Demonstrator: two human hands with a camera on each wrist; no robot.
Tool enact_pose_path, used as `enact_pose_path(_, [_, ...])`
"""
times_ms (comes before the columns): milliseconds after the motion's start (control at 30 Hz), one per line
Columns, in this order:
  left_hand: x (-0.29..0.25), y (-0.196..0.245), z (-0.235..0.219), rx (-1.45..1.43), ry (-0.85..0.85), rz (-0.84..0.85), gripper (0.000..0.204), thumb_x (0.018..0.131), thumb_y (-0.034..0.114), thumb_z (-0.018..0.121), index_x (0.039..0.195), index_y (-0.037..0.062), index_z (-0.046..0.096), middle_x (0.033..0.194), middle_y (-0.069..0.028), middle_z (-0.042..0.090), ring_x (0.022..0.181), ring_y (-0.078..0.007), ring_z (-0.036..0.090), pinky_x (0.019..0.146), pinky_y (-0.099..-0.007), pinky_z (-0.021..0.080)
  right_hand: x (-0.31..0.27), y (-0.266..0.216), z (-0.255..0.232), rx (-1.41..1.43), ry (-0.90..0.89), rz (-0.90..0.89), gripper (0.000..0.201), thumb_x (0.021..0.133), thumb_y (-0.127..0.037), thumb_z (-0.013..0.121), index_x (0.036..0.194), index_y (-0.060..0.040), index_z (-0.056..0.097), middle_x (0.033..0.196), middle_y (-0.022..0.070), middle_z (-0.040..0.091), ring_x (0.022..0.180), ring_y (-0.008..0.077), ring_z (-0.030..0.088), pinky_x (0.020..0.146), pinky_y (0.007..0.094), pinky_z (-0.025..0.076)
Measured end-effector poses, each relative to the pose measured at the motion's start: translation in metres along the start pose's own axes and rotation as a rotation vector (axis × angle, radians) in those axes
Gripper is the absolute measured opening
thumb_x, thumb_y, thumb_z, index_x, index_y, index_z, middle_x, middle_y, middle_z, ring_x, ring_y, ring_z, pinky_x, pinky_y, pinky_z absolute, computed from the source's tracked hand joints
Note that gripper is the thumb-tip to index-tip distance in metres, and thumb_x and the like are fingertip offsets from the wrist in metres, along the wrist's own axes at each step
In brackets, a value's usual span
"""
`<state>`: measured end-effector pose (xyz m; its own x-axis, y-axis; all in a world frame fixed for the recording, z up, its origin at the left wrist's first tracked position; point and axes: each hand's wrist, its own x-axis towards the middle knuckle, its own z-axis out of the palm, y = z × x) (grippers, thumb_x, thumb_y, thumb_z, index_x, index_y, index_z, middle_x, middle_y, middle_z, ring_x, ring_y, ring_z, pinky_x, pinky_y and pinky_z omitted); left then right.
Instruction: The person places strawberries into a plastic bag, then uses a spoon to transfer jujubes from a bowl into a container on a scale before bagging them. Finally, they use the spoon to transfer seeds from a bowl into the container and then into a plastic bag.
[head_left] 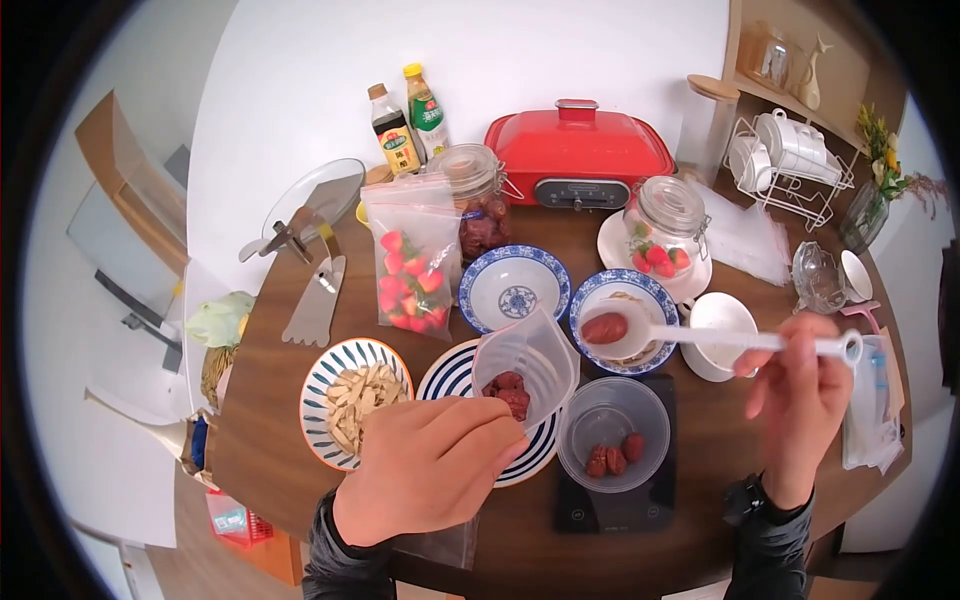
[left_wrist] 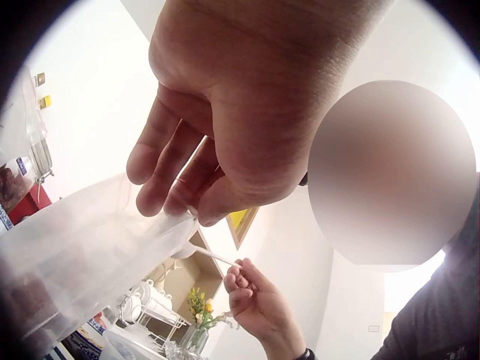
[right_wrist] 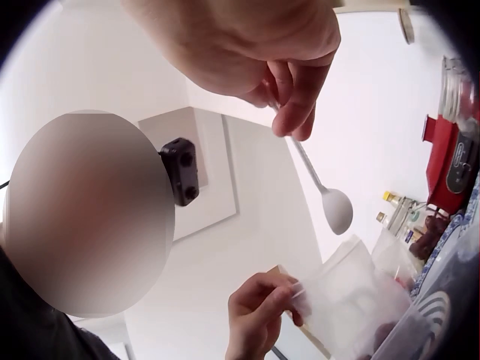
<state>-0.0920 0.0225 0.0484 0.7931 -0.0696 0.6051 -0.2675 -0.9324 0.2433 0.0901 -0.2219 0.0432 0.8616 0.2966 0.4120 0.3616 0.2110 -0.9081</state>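
Note:
My left hand (head_left: 430, 465) pinches the upper edge of a clear plastic bag (head_left: 548, 365), which holds several dark red dates (head_left: 507, 393). In the left wrist view the bag (left_wrist: 97, 240) hangs from thumb and fingertips. My right hand (head_left: 800, 400) grips the handle of a long white spoon (head_left: 690, 338). One red date (head_left: 605, 328) lies in the spoon's bowl, which overlaps a blue-patterned bowl (head_left: 660, 298) in the head view. Below stands a clear plastic bowl (head_left: 610, 412) with several dates (head_left: 607, 461), on a black kitchen scale (head_left: 620, 517).
Left of the bag are a bowl of pale dried slices (head_left: 365, 395) and a striped plate (head_left: 440, 385). A bag of strawberries (head_left: 410, 265), glass jars (head_left: 470, 180), a blue-rimmed bowl (head_left: 500, 270) and a red electric cooker (head_left: 580, 145) stand behind. A white mug (head_left: 718, 350) sits right.

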Motion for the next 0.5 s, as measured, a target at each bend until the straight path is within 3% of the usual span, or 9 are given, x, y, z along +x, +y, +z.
enact_pose_path(67, [-0.001, -0.001, 0.000, 0.020, -0.026, 0.022, 0.024, 0.072, 0.008, 0.079, 0.094, 0.0083, 0.068, 0.092, -0.0033, 0.066, 0.072, -0.0202, 0.068, 0.056, -0.0306, 0.052, -0.017, -0.003, 0.008, 0.097, -0.149, -0.124, 0.011, 0.098, -0.005, 0.060, 0.106, 0.0022, 0.062, 0.083, 0.0186, 0.072, 0.072, 0.0250, 0.073, 0.052, 0.0276, 0.056])
enact_pose_path(133, [-0.001, -0.001, -0.001, 0.022, -0.030, 0.023, 0.024, 0.072, 0.008, 0.079, 0.094, 0.0082, 0.068, 0.091, -0.0033, 0.066, 0.071, -0.0204, 0.068, 0.056, -0.0307, 0.052, -0.010, -0.011, 0.004, -0.094, -0.481, -0.335, 0.009, 0.093, -0.005, 0.067, 0.098, 0.0027, 0.069, 0.085, 0.0185, 0.074, 0.076, 0.0286, 0.074, 0.061, 0.0320, 0.059])
enact_pose_path(200, [-0.001, 0.000, -0.001, 0.024, -0.036, 0.019, 0.024, 0.072, 0.008, 0.079, 0.094, 0.0081, 0.068, 0.091, -0.0033, 0.067, 0.071, -0.0205, 0.068, 0.056, -0.0308, 0.052, -0.018, -0.017, 0.010, -0.108, -0.419, -0.282, 0.014, 0.089, -0.010, 0.072, 0.092, 0.0028, 0.073, 0.084, 0.0170, 0.075, 0.077, 0.0304, 0.075, 0.066, 0.0341, 0.060])
enact_pose_path(267, [0.002, 0.002, -0.002, 0.001, -0.021, -0.016, 0.018, 0.072, 0.004, 0.078, 0.088, 0.0070, 0.069, 0.086, -0.0058, 0.070, 0.063, -0.0234, 0.066, 0.055, -0.0303, 0.050, -0.021, -0.012, 0.005, -0.042, -0.274, -0.263, 0.020, 0.090, -0.017, 0.073, 0.094, 0.0027, 0.072, 0.086, 0.0184, 0.074, 0.072, 0.0266, 0.073, 0.064, 0.0313, 0.058])
enact_pose_path(333, [0.002, 0.002, -0.002, 0.008, -0.012, -0.013, 0.018, 0.072, 0.004, 0.078, 0.087, 0.0072, 0.069, 0.086, -0.0055, 0.070, 0.063, -0.0234, 0.066, 0.055, -0.0303, 0.050, -0.025, -0.012, 0.005, 0.026, -0.097, -0.215, 0.022, 0.097, -0.019, 0.066, 0.101, 0.0030, 0.064, 0.087, 0.0192, 0.070, 0.069, 0.0182, 0.067, 0.059, 0.0284, 0.054])
enact_pose_path(500, [0.001, 0.001, 0.001, 0.023, 0.018, -0.003, 0.018, 0.073, 0.004, 0.078, 0.087, 0.0080, 0.069, 0.086, -0.0047, 0.071, 0.065, -0.0225, 0.066, 0.057, -0.0301, 0.050, -0.022, -0.010, -0.002, -0.233, -0.149, -0.204, 0.017, 0.097, -0.013, 0.065, 0.100, 0.0034, 0.062, 0.091, 0.0171, 0.068, 0.072, 0.0168, 0.066, 0.059, 0.0265, 0.052])
